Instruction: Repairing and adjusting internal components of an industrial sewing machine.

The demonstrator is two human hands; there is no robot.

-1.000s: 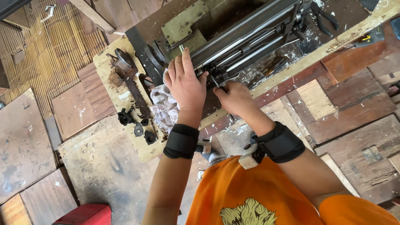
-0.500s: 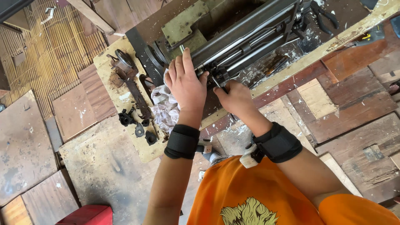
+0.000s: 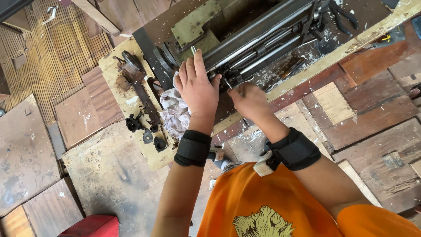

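Note:
An old dark sewing machine [image 3: 263,35] lies tipped on a wooden board, its underside shafts and rods exposed. My left hand [image 3: 196,85] rests flat against the machine's lower shaft, fingers together and pointing up. My right hand [image 3: 247,100] is closed around a thin tool whose tip meets a small part on the shaft, just right of my left thumb. A crumpled white rag [image 3: 175,115] lies under my left wrist. Both wrists wear black bands.
Loose dark metal parts [image 3: 144,127] and a rusty bracket [image 3: 131,70] lie on the pale board [image 3: 109,70] to the left. Pliers [image 3: 342,13] rest at the upper right. Worn wooden panels cover the floor; a red object [image 3: 92,226] sits at bottom left.
Both hands have stayed on the machine's shaft; only slight shifts of the fingers and of the view are visible.

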